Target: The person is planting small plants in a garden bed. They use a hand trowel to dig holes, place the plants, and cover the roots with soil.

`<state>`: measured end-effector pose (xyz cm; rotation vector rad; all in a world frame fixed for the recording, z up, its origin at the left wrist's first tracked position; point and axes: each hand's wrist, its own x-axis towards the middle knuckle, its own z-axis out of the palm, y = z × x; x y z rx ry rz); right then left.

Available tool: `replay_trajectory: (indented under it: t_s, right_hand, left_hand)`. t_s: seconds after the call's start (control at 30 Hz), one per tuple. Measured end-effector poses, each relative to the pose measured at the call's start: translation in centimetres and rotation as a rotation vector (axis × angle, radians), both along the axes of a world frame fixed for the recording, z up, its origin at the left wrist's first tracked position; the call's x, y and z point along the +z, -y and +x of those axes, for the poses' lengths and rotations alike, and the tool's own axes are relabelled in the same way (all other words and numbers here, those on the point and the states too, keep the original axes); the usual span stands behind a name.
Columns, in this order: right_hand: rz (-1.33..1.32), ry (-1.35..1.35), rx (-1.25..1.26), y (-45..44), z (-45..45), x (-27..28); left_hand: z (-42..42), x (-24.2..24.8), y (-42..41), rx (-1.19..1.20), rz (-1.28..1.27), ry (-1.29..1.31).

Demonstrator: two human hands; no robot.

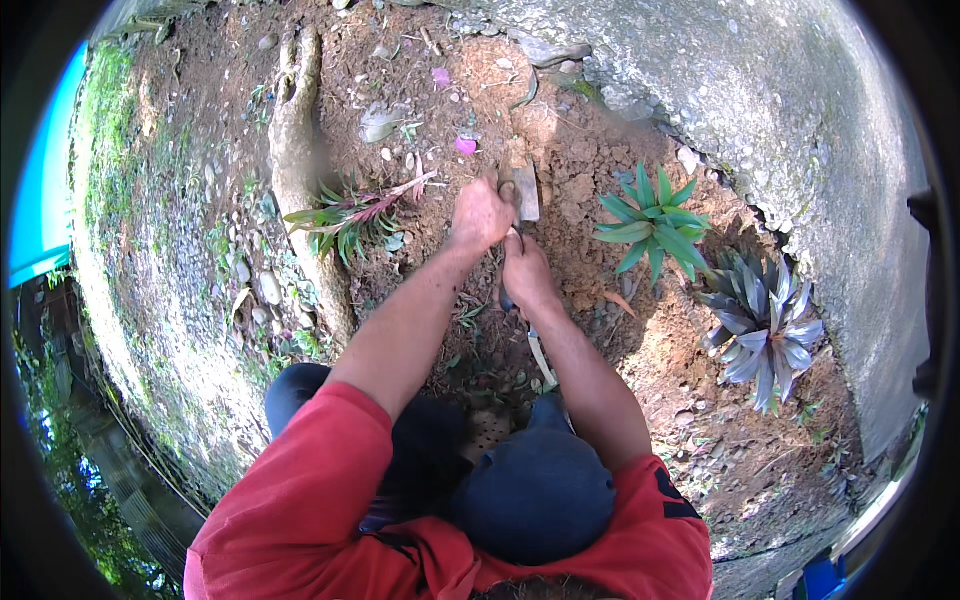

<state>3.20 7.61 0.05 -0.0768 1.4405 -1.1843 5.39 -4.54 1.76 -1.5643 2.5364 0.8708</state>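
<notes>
My right hand (527,271) is closed around the dark handle of a hand trowel, whose flat metal blade (527,193) lies against the loose brown soil (574,225). Just up and to the left, my left hand (484,212) is bent with curled fingers beside the blade; whether it grips anything is hidden. A green leafy plant (655,225) stands in the soil to the right of the hands. To their left, a plant with reddish and green leaves (360,214) leans over. A curved pale strip (541,361) lies below my right wrist.
A thick root or branch (300,157) runs along the left side, with pebbles (271,288) beyond it. A rough stone or concrete wall (795,112) curves around the upper right. A purple-grey leafy plant (765,326) grows near its base. Pink petals (466,145) lie on the soil.
</notes>
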Motion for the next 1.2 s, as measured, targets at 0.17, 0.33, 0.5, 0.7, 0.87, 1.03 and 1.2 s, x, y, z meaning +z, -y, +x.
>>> replay_trajectory:
  t_s: [0.17,0.33,0.5,0.7,0.87,1.03,1.2]
  right_hand:
    - [0.122,-0.461,0.087,3.6,-0.4,-1.9]
    - [0.077,-0.481,-0.017,3.5,0.2,-3.9]
    - [-0.084,-0.365,-0.161,3.5,1.0,-5.2]
    - [-0.28,0.139,-0.585,1.9,0.8,-1.7]
    - [-0.093,0.295,-0.162,-3.2,1.0,1.7]
    - [0.034,0.277,0.06,-4.9,1.1,2.0]
    - [0.105,-0.114,0.213,-1.3,0.9,-1.0]
  left_hand:
    - [-2.4,-1.8,3.0,-0.077,-0.071,0.201]
    - [-2.2,-2.0,3.0,-0.106,-0.076,0.056]
    - [-2.1,0.2,2.0,-0.207,-0.124,0.133]
    - [-5.5,3.1,-0.3,-0.357,-0.204,-0.031]
    - [0.2,2.9,-3.4,-0.047,-0.097,-0.003]
    - [3.8,-0.2,-4.9,0.086,-0.069,-0.019]
    - [2.2,-2.1,-1.6,0.055,-0.02,0.073]
